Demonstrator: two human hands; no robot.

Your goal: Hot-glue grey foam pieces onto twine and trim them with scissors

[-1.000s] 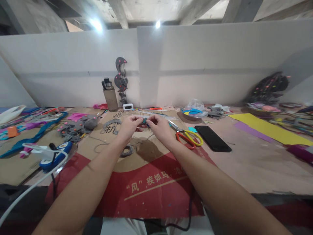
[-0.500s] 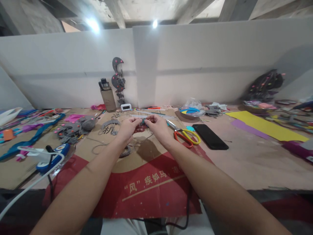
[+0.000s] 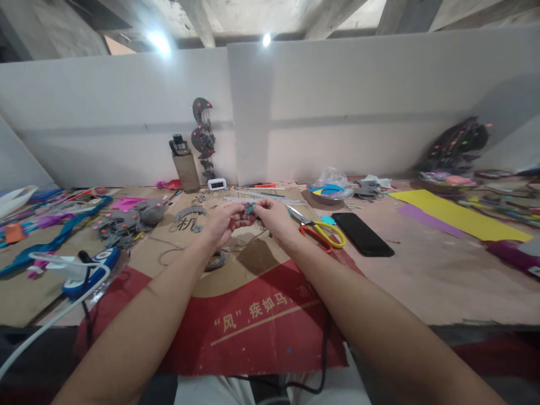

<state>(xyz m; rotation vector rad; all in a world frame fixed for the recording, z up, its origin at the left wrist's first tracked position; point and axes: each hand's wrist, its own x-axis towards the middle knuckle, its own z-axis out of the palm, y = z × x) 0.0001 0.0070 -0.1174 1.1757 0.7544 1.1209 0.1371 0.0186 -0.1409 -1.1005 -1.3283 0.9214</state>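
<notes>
Head view: both hands met just left of the scissors (image 3: 320,232), above the cardboard (image 3: 270,315).
Change: left hand (image 3: 225,220) and right hand (image 3: 276,218) had drawn closer than half a second before, fingertips touching.
Hands: both pinched a small piece (image 3: 250,209), grey-teal, between them.
Meaning: fingerwork on it looked ongoing, not finished.
Hidden: fingers covered most of it; possibly foam.

Open over the cardboard (image 3: 253,315) at lower centre, below left hand (image 3: 225,220) and right hand (image 3: 276,218). Blocked right of centre by scissors (image 3: 323,233), phone (image 3: 363,234); at left by grey cutouts (image 3: 126,222), blue tool (image 3: 90,270). Bare at lower right.
</notes>
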